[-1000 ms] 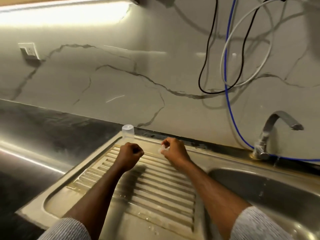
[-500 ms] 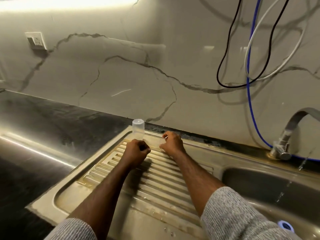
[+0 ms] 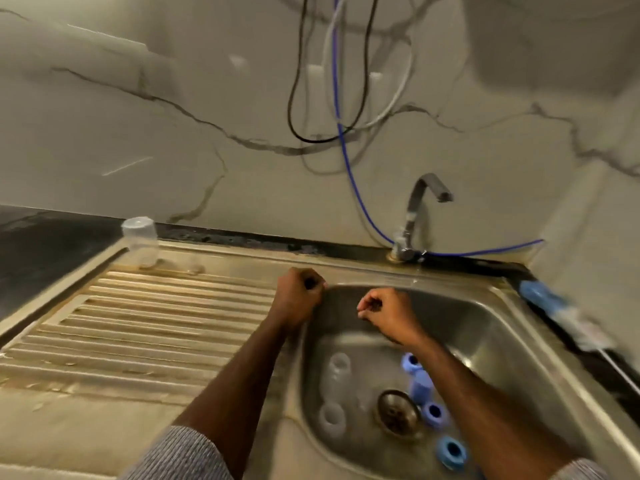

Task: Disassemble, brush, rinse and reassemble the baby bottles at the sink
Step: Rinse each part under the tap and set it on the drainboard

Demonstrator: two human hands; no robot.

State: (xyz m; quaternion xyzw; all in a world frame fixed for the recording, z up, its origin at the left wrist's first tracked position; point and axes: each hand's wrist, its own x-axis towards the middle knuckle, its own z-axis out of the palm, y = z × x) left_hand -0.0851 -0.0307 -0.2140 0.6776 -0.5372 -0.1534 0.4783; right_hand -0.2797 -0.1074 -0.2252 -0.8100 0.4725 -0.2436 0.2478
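Both fists curled, empty: left hand point(image 3: 300, 296) on sink point(image 3: 491, 337) rim, right hand point(image 3: 388, 315) over basin. Rings point(image 3: 451, 452), teats point(image 3: 332, 418) at 6 o'clock by drain point(image 3: 396, 413). Risk: wet parts slip, block drain.

Clear bottle cap point(image 3: 139, 237), upright on the sink's back ledge at the drainboard's far left corner; in the basin point(image 3: 485, 327), two clear bottle parts point(image 3: 338, 365) left of the drain and blue collar rings point(image 3: 451, 452) right of it; blue-handled bottle brush point(image 3: 557, 308) lying along the right rim.
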